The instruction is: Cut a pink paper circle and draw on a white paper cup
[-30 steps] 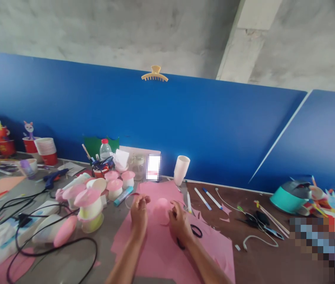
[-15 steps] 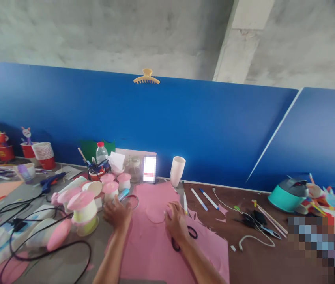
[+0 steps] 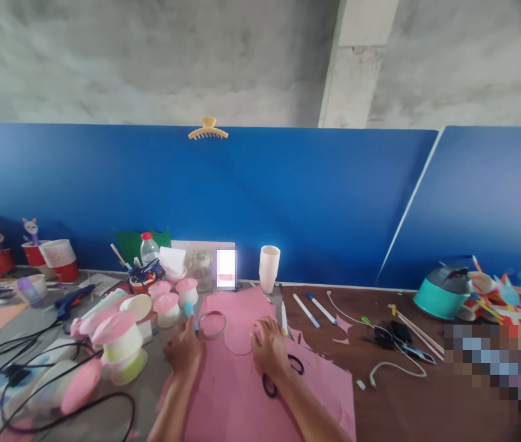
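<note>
Being held in the left hand (image 3: 183, 345): blue tube (image 3: 189, 310), fingers closed round it. Grey ring (image 3: 213, 337) is seen just right of that grip, then pink disc (image 3: 239, 339), its right edge covered by the right hand (image 3: 269, 345); whether pinched can't be told. Black scissor handles (image 3: 302, 366) seen beside that hand.

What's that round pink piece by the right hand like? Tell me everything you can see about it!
The round pink piece looks like thin paper, plain, with a pale edge. It lies flat on the bigger pink paper sheet, and their colours are so alike that mostly the edge shows it. The right hand rests at its right side, and the fingers hide part of that edge. A ring lies close by, toward its upper left; I can't tell whether they touch.
</note>
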Available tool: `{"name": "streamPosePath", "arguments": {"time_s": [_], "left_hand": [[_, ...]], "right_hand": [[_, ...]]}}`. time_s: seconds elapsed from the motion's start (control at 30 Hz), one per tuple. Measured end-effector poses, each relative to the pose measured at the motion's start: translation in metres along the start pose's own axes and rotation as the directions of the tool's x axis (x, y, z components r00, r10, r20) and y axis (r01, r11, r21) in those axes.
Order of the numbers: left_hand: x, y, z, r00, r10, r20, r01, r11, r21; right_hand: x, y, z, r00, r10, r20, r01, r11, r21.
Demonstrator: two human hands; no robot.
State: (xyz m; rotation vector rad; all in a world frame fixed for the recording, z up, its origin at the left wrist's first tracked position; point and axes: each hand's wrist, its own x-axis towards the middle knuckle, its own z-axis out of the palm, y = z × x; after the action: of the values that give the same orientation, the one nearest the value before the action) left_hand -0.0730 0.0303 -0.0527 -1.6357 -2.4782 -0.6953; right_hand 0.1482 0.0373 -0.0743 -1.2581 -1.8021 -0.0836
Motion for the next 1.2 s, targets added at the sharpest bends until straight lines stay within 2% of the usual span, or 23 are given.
{"name": "streamPosePath", "arguments": {"time_s": [0.13,0.27,0.4,0.5,0.57,0.63,0.67,0.77,0.83,0.9,0.97,1.03,1.1,1.13,1.2], "left_hand": [[0.000,0.000,0.000,0.999,0.031,0.036,-0.032,0.999,0.028],[-0.003,0.004,-0.002,1.000,0.022,0.018,-0.022,0.999,0.031],[-0.002,0.008,-0.004,0.998,-0.008,-0.060,0.006,1.000,-0.029],[0.002,0.010,-0.010,0.982,0.012,-0.189,-0.044,0.986,-0.164],[0.002,0.014,-0.015,0.957,0.049,-0.284,-0.147,0.931,-0.334],[-0.001,0.020,-0.020,0.943,0.075,-0.323,-0.243,0.820,-0.519],[-0.004,0.024,-0.022,0.950,0.068,-0.305,-0.245,0.766,-0.595],[-0.017,0.038,-0.027,0.984,-0.022,-0.178,-0.123,0.637,-0.761],[-0.026,0.046,-0.028,0.995,0.017,-0.094,-0.089,0.531,-0.843],[-0.034,0.053,-0.028,0.993,0.105,-0.046,-0.090,0.461,-0.883],[-0.040,0.057,-0.027,0.986,0.167,-0.001,-0.074,0.430,-0.900],[-0.045,0.059,-0.024,0.967,0.250,0.043,-0.069,0.422,-0.904],[-0.046,0.058,-0.020,0.948,0.316,0.031,-0.117,0.440,-0.891],[-0.046,0.057,-0.017,0.946,0.325,0.004,-0.157,0.467,-0.870],[-0.042,0.053,-0.011,0.948,0.311,-0.068,-0.245,0.575,-0.781]], "right_hand": [[0.000,-0.001,-0.002,1.000,-0.026,0.005,0.026,1.000,-0.013],[-0.001,0.000,-0.001,0.999,-0.045,0.002,0.045,0.999,-0.029],[-0.001,0.002,0.000,0.999,-0.051,-0.010,0.051,0.998,-0.033],[0.000,-0.003,-0.001,0.997,-0.077,-0.031,0.077,0.997,-0.016],[0.000,-0.011,-0.005,0.993,-0.120,-0.018,0.121,0.992,0.024],[0.000,-0.021,-0.009,0.984,-0.175,0.032,0.172,0.982,0.082],[-0.001,-0.026,-0.011,0.979,-0.191,0.070,0.183,0.977,0.106],[-0.002,-0.037,-0.017,0.964,-0.228,0.136,0.201,0.962,0.187],[-0.002,-0.040,-0.018,0.974,-0.176,0.139,0.124,0.940,0.318],[0.000,-0.041,-0.018,0.981,-0.053,0.188,-0.059,0.837,0.543],[0.003,-0.042,-0.017,0.955,0.088,0.283,-0.277,0.607,0.745],[0.006,-0.042,-0.015,0.900,0.228,0.370,-0.430,0.343,0.835],[0.010,-0.041,-0.013,0.836,0.352,0.422,-0.498,0.162,0.852],[0.011,-0.039,-0.013,0.807,0.398,0.436,-0.514,0.110,0.851],[0.014,-0.036,-0.012,0.764,0.475,0.436,-0.523,0.060,0.850]]}}
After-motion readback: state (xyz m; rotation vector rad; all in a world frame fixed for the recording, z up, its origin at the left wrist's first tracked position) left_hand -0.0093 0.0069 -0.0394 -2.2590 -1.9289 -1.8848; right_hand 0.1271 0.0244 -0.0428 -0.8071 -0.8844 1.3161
